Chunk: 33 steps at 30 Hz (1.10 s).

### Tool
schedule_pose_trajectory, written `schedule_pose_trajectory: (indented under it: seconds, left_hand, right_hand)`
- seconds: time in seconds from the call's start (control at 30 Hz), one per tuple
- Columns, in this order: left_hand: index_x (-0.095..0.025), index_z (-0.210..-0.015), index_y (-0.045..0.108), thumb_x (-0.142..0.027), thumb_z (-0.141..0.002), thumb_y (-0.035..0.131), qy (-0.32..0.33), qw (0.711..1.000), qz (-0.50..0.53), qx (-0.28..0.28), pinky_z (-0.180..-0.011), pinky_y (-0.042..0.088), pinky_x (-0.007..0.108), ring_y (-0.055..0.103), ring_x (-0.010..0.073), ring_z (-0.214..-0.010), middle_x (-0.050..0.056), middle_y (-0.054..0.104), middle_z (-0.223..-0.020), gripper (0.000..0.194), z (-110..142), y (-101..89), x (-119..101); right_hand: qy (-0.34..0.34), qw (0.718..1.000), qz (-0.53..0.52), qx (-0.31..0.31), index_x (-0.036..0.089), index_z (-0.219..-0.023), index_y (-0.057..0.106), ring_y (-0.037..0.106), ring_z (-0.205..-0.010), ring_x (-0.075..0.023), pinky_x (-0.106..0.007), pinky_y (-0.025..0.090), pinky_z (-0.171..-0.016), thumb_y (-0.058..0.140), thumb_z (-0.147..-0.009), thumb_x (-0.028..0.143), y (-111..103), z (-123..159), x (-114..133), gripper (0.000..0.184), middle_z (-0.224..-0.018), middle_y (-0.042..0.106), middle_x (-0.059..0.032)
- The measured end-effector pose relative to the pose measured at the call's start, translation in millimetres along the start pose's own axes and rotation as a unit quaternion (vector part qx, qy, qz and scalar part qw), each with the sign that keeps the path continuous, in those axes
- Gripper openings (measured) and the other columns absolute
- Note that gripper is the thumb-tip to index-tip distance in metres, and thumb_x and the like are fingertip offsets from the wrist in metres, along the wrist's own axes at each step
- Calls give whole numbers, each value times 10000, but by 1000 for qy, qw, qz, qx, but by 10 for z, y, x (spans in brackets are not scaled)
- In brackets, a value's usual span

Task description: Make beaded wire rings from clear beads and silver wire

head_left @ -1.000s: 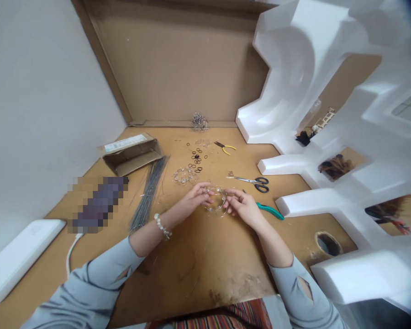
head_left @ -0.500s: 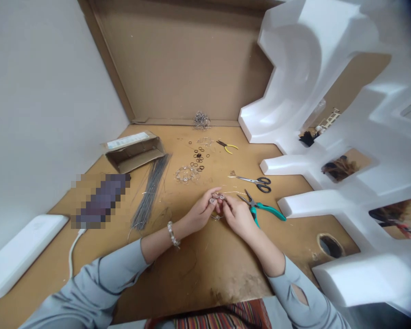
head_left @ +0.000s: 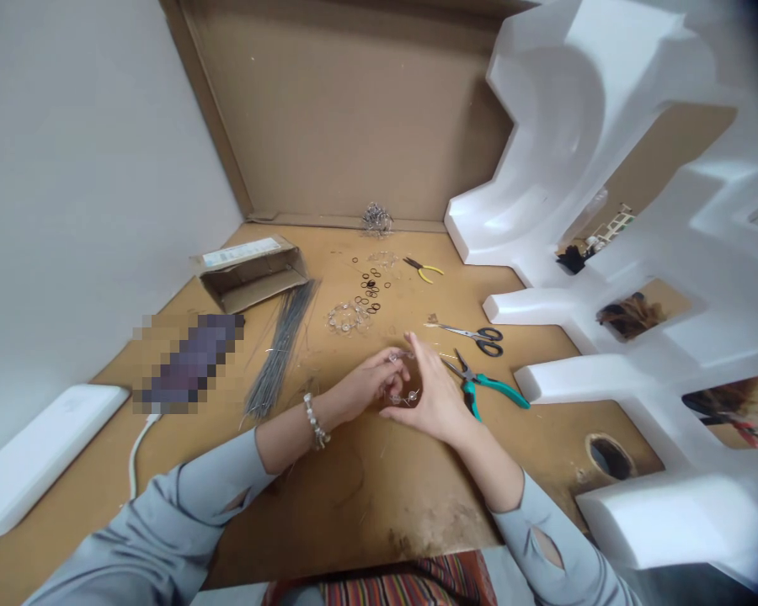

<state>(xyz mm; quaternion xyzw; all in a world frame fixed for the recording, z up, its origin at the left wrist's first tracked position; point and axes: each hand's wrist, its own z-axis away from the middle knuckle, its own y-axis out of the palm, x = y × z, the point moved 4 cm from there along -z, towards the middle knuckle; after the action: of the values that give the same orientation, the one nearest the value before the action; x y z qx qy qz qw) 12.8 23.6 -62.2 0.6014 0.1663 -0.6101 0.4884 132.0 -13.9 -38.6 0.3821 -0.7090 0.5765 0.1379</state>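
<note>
A small wire ring with clear beads is between my two hands above the tabletop. My left hand, with a bead bracelet on its wrist, has its fingers curled on the ring's left side. On the other side, my right hand is open, thumb and fingers spread wide in a C around the ring. Its palm is close to the beads; whether it touches them I cannot tell. Just right of it lie teal-handled pliers, jaws apart. Beyond my hands is another clear beaded wire ring.
Black-handled scissors, yellow pliers and several small dark rings lie farther back. Grey wires lie left, by an open cardboard box. White foam borders the right; a hole cuts the table there.
My right hand has gone from a pinch close to the left hand to a wide spread of thumb and fingers. The beaded ring now shows more between the hands. The view has shifted slightly.
</note>
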Motion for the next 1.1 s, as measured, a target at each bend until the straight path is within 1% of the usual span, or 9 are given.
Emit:
schedule_pose_trajectory:
  seconds: [0.13,0.27,0.37,0.6,0.67,0.77,0.87,0.97,1.1]
  left_hand:
    - [-112,-922,575,-263,-775,610,-50,995,84,14,-603,420,221,546,101,-645,45,590,-775,213,62,83,21]
    - [-114,-961,595,-194,-794,550,-71,988,134,42,-714,459,275,594,166,-817,88,637,-903,190,88,152,-8]
    - [-133,-967,600,-209,-822,505,-58,978,191,56,-816,462,319,606,186,-880,84,653,-934,189,93,204,-16]
    - [-134,-951,604,-377,-888,428,-49,969,231,73,-971,404,355,607,186,-932,84,653,-932,307,56,257,14]
    - [-131,-1023,583,-442,-890,394,-25,982,175,61,-1009,371,396,565,222,-1053,115,621,-1072,387,39,219,6]
    - [-173,-1250,450,-424,-886,424,115,992,-27,-44,-1087,266,419,374,235,-1281,114,423,-1369,443,66,80,-77]
    - [-201,-1353,342,-344,-828,554,271,925,-263,-42,-1133,168,407,231,224,-1359,95,280,-1468,585,168,105,-170]
    - [-183,-1350,370,-303,-751,643,326,860,-392,18,-1136,162,422,276,242,-1340,113,356,-1429,669,235,202,-157]
    - [-195,-1318,428,-295,-789,596,323,849,-418,1,-1131,160,450,402,235,-1265,106,485,-1336,564,256,230,-156]
  right_hand:
    - [-20,999,-43,-15,242,-1445,120,455,-1206,-242,-422,394,-994,743,-611,371,33,6,-4,1050,-1346,448,-116]
    - [-26,995,-85,-50,229,-1336,346,513,-1136,-227,-394,430,-962,738,-616,338,56,20,-36,828,-1263,508,-111]
    - [-12,990,-123,-75,216,-1305,356,538,-1101,-225,-390,456,-931,703,-640,287,123,44,-52,753,-1228,527,-117]
    - [28,981,-147,-123,241,-1437,95,554,-1069,-234,-402,467,-911,731,-612,279,121,42,-39,1042,-1162,545,-101]
    - [43,972,-189,-130,257,-1444,-6,572,-1026,-209,-373,489,-869,724,-630,282,77,5,-62,1094,-1117,555,-79]
    - [62,957,-257,-117,270,-1436,-90,593,-942,-181,-348,507,-809,721,-642,293,93,-35,-133,1135,-1103,552,-73]
    - [77,955,-277,-71,249,-1441,-28,594,-950,-193,-369,494,-832,711,-647,286,203,-27,-209,1085,-1152,543,-106]
    - [91,961,-256,-45,221,-1409,167,538,-1102,-241,-406,445,-927,731,-616,282,254,-2,-236,975,-1239,513,-135]
    - [85,963,-252,37,184,-1177,473,608,-954,-230,-380,504,-819,694,-664,306,203,-31,-149,572,-1082,617,-106]
